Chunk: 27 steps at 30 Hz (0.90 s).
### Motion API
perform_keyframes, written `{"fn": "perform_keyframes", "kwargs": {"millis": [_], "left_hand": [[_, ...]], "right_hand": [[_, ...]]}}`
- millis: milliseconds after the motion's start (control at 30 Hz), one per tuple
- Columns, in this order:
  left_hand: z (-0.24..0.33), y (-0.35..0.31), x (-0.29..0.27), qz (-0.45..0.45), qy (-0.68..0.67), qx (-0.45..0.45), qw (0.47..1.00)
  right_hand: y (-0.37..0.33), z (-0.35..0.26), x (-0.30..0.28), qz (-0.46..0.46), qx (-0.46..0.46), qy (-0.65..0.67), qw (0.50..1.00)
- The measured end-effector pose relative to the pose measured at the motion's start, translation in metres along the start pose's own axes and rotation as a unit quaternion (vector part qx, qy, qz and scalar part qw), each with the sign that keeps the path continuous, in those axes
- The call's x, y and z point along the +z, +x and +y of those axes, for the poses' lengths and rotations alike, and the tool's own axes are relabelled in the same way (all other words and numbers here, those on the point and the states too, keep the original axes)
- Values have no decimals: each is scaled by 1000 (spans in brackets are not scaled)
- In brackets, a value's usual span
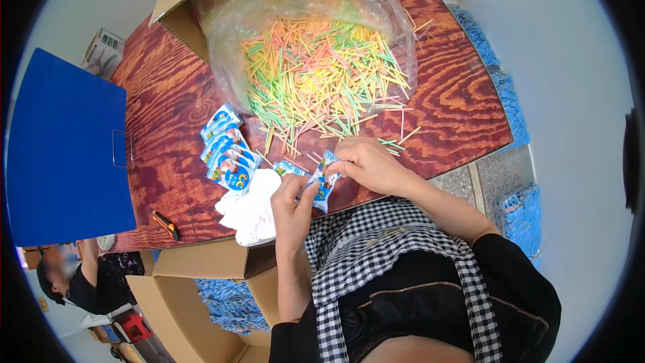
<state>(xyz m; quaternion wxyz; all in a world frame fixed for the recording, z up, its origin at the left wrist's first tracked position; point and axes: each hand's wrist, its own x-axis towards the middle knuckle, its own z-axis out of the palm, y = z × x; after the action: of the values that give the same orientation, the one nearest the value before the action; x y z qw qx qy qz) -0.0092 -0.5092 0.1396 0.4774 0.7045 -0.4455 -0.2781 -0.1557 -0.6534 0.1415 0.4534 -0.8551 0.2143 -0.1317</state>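
Between my hands is a small blue-and-white printed packet [324, 183], held just above the table's near edge. My left hand [293, 205] pinches its left side with thumb and fingers. Thumb and fingers of my right hand [373, 165] are closed on its upper right part. Another blue packet [289, 169] lies flat behind my left hand, partly covered. To the left, several similar packets [228, 154] overlap in a fanned row. A crumpled white cloth or paper [250, 212] sits beside my left hand. Just beyond both hands, thin pastel sticks [322, 74] spill from a clear plastic bag [228, 54].
The bag comes out of a cardboard box [185, 27] lying on the red wood-grain table [175, 154]. An orange-and-black box cutter [165, 225] and a blue panel [70, 154] are at left. Below, an open carton [181, 316] holds blue packets. Another person [87, 275] is at lower left.
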Motion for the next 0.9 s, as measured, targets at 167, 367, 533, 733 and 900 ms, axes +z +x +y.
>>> {"fn": "perform_keyframes", "kwargs": {"millis": [167, 367, 533, 733, 900], "left_hand": [[-17, 3, 12, 24, 7, 6, 1000], [-16, 5, 6, 6, -62, -87, 994], [-22, 5, 8, 73, -233, -128, 961], [-31, 6, 28, 61, -232, -111, 964], [-29, 11, 35, 20, -229, -91, 969]], "right_hand": [[5, 3, 16, 179, -57, 99, 977], [15, 17, -2, 85, 47, 180, 979], [60, 73, -57, 275, -63, -296, 913], [99, 101, -65, 216, -159, -498, 825], [99, 103, -69, 182, -207, -489, 827]]}}
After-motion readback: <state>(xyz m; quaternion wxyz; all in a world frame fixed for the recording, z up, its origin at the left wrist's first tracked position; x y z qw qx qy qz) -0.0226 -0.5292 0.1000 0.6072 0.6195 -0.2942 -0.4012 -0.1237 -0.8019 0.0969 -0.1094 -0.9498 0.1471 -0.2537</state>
